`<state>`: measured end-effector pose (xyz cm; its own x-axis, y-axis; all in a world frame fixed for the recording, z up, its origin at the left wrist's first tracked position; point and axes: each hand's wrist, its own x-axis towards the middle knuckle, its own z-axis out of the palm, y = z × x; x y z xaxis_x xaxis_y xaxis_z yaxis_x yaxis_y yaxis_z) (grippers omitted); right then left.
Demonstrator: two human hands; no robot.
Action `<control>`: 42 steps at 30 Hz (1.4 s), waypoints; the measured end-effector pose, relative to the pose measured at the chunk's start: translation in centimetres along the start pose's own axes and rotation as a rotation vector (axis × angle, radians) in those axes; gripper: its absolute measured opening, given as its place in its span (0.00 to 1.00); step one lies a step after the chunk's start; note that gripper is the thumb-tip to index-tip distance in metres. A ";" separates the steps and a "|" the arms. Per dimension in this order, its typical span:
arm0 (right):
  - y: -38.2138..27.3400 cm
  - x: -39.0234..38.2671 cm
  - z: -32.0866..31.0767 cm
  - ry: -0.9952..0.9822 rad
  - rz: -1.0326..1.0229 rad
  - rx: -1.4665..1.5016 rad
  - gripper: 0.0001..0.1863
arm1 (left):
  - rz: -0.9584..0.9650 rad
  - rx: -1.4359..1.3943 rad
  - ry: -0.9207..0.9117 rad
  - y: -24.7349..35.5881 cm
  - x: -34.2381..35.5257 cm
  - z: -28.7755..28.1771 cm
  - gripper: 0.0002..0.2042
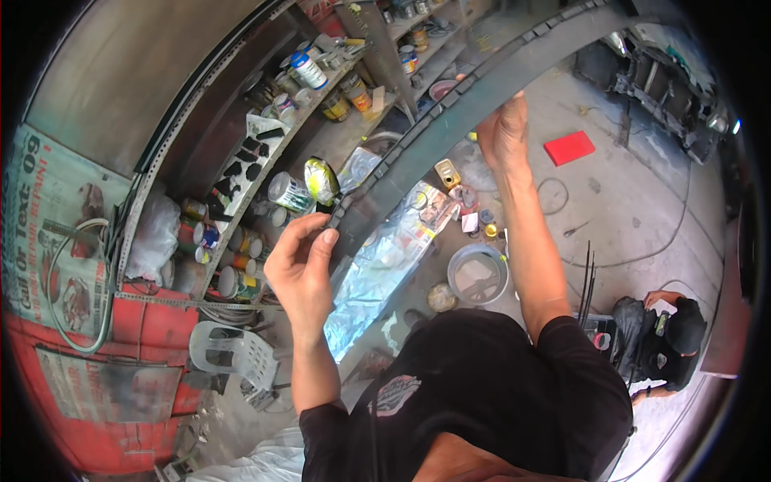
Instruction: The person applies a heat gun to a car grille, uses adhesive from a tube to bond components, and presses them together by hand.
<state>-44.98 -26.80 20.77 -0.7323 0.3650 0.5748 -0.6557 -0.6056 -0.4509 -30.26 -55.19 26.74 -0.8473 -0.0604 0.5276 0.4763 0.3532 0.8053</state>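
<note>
A long, dark grey trim strip point(450, 145) with notched tabs along one edge is raised in front of me, running slantwise from near the middle to the upper right. My left hand point(307, 261) pinches its near end between thumb and fingers. Farther along, my right hand point(506, 135) grips the lower edge, its fingers partly hidden behind the strip. Beneath the strip, blue-tinted plastic sheeting point(377, 281) and newspaper lie low down. A round tub point(478, 274) stands on the floor between my forearms.
Shelves point(309, 120) at left hold several paint cans and bottles. A white plastic chair point(233, 351) stands lower left. On the floor lie a red block point(569, 148) and a hose or cable. A dark car part point(650, 76) is upper right; another person point(679, 345) crouches at right.
</note>
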 end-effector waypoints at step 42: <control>-3.1 -0.6 7.2 0.221 0.004 -0.471 0.23 | -0.380 -0.214 -0.009 -7.2 0.3 0.9 0.08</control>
<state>-41.24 -30.22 26.70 -0.7228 0.5347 0.4377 -0.6272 -0.2417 -0.7404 -34.15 -56.90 20.80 -0.9733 -0.1402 0.1818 0.1677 0.1063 0.9801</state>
